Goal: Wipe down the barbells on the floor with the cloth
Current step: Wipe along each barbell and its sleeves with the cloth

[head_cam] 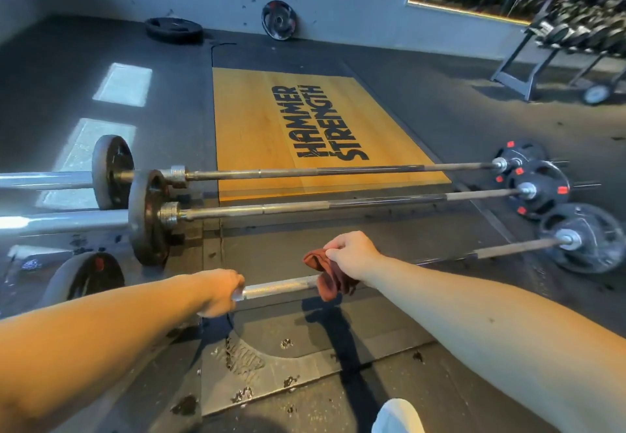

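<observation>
Rust-red cloth [333, 275] bunched and pinched in curled fingers of right hand [352, 256], hanging across shaft of near barbell [281, 288] around mid-length, just right of left hand [222, 292] with fingers wrapped round same shaft. Lies on black rubber floor [423, 110] with a plate at each end, roughly parallel to middle barbell [338, 204] and far barbell [338, 171], both beyond it and well apart from both hands, far one crossing near edge of wooden platform [257, 127]. Further off, two loose plates [279, 20] by far wall, dumbbell rack [576, 26] at far right.
</observation>
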A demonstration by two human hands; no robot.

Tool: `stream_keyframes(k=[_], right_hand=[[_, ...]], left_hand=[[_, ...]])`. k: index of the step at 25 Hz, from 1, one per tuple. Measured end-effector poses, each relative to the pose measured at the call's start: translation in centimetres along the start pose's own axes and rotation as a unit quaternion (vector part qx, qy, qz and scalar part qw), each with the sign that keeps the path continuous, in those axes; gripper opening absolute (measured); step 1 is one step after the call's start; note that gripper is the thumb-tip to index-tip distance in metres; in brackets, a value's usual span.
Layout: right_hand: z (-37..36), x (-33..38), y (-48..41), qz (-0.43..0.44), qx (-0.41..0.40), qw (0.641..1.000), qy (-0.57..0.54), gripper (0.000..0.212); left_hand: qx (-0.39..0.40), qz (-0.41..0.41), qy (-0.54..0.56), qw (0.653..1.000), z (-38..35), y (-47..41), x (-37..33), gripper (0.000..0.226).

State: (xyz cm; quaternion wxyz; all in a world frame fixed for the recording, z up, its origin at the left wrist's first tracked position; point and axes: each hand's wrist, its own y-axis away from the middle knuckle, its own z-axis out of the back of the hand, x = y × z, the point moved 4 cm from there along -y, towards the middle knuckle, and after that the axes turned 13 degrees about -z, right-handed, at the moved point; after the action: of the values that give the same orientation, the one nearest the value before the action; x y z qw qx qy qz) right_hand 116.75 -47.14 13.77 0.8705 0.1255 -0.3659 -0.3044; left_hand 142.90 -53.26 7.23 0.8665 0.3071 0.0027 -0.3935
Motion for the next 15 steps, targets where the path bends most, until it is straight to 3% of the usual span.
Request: stream_keyframes(k=[6, 11, 15], right_hand=[[1.7, -1.7, 2.9, -0.023, -0.032, 0.999, -0.006, 0.014], [0.6, -4.8, 1.3, -0.043, -0.077, 0.996, -0.013, 0.017], [-1.2, -7.8, -2.3, -0.053, -0.149, 0.987, -0.002, 0.017]], left_hand=[[0.001, -0.024, -0.032, 0.999, -1.5, 0.8, -0.4, 0.047], [-0.099, 0.004, -0.068, 0.993, -1.7, 0.1, 0.6, 0.045], [-0.129, 0.023, -0.054, 0.99, -2.6, -1.5, 2.6, 0.042]])
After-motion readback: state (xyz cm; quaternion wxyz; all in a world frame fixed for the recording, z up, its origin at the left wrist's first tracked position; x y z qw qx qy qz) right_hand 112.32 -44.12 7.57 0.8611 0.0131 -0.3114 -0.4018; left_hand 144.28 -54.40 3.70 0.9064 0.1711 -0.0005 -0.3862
